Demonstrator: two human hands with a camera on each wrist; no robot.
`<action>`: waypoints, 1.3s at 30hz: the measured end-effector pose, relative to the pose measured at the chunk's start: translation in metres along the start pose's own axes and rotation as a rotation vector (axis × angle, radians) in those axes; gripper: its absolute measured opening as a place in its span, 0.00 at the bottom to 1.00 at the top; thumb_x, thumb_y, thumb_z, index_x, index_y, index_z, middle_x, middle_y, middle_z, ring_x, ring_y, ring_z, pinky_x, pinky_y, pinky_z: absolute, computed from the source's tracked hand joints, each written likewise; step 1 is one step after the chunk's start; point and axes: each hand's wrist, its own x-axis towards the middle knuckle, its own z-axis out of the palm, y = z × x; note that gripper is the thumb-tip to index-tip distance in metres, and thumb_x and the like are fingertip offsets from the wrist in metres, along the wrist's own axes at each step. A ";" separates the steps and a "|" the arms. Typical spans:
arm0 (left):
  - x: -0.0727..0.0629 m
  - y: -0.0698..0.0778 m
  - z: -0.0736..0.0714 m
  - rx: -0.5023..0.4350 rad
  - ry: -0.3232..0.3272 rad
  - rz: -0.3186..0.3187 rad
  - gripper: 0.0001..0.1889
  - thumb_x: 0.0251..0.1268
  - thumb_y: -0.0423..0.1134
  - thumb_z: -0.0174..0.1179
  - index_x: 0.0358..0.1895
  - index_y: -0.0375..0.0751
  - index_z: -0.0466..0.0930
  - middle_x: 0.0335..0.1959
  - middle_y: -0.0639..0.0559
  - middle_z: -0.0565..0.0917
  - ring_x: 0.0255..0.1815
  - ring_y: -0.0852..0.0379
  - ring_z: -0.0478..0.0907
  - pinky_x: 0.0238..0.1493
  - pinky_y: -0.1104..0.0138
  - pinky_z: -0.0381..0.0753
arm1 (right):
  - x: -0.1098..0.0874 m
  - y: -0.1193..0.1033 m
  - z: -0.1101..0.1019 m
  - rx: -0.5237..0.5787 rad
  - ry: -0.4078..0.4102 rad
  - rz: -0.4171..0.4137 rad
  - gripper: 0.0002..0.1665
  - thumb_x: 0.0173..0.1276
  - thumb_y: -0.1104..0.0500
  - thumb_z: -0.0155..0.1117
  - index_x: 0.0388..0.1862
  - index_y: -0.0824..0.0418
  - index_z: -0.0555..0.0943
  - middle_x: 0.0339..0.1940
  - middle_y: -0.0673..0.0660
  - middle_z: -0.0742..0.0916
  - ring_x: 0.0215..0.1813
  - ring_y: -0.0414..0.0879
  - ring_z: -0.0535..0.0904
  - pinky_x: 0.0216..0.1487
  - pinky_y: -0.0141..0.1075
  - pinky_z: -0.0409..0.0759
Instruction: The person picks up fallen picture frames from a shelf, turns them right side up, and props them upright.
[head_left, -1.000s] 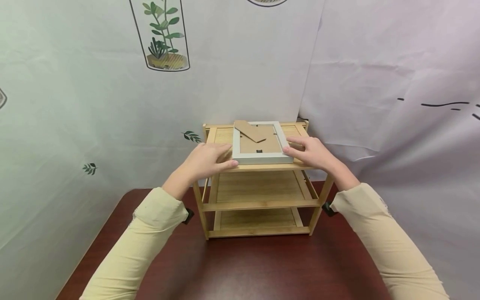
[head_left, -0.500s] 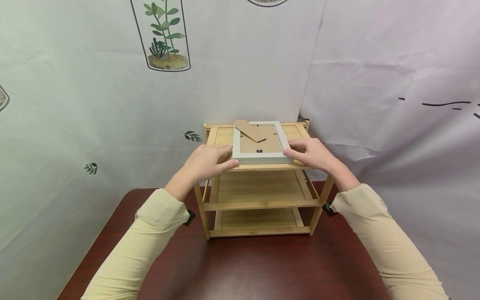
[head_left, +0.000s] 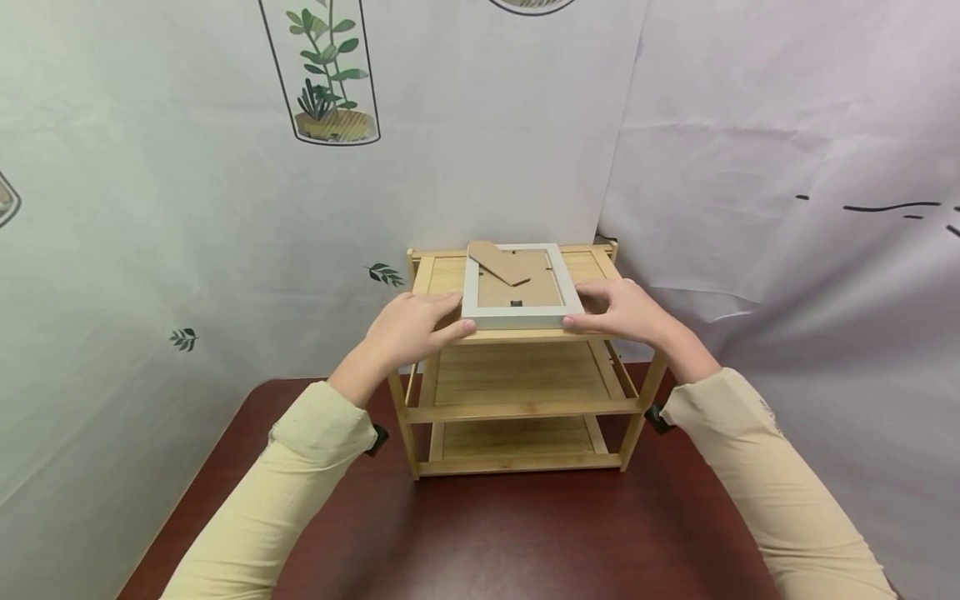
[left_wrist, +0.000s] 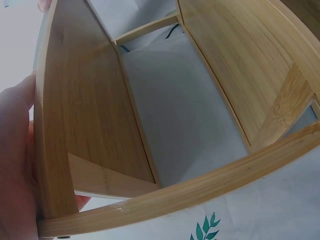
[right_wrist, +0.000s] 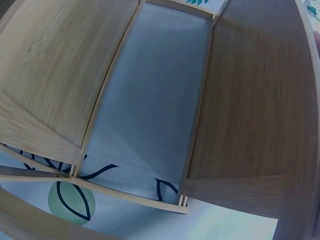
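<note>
A white picture frame [head_left: 525,317] lies face down on the top tier of a light wooden shelf rack [head_left: 525,410]. Its brown backing board and folding cardboard stand [head_left: 501,263] face up. My left hand [head_left: 408,327] holds the near left corner, thumb at the front edge and fingers along the left side. At the near right corner, my right hand [head_left: 626,312] has its thumb on the front edge and fingers by the right side. Several fingertips are hidden behind the frame. The left wrist view shows part of the left hand [left_wrist: 17,150] beside the top tier.
Below the top are two lower tiers, the middle shelf [head_left: 525,372] and the bottom shelf [head_left: 517,437]. The rack stands on a dark red table [head_left: 517,533]. A white cloth backdrop [head_left: 487,150] with printed plants hangs close behind and at both sides.
My right thumb has moved from the frame's top face down to its front edge. The picture frame has shifted very slightly left. My left hand stays at its corner.
</note>
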 end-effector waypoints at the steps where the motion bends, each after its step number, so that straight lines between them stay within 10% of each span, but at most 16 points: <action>1: 0.000 0.000 0.000 -0.001 -0.002 0.000 0.32 0.62 0.62 0.40 0.66 0.49 0.58 0.62 0.53 0.67 0.62 0.53 0.65 0.60 0.53 0.61 | 0.000 0.000 0.000 -0.007 -0.005 -0.001 0.39 0.50 0.41 0.64 0.59 0.58 0.71 0.57 0.58 0.76 0.60 0.52 0.70 0.56 0.48 0.68; 22: 0.001 0.001 -0.003 -0.116 -0.066 0.025 0.25 0.66 0.55 0.41 0.63 0.49 0.62 0.62 0.50 0.68 0.58 0.48 0.70 0.58 0.53 0.65 | 0.001 0.000 0.000 0.035 -0.019 -0.017 0.36 0.52 0.42 0.64 0.59 0.55 0.71 0.57 0.57 0.77 0.59 0.50 0.71 0.54 0.47 0.69; 39: -0.002 0.011 -0.009 -0.316 0.057 -0.062 0.27 0.69 0.52 0.34 0.67 0.44 0.54 0.56 0.40 0.73 0.57 0.43 0.69 0.55 0.51 0.68 | -0.009 -0.007 -0.008 0.153 0.025 -0.076 0.35 0.58 0.49 0.60 0.64 0.57 0.65 0.63 0.60 0.71 0.65 0.56 0.62 0.61 0.52 0.61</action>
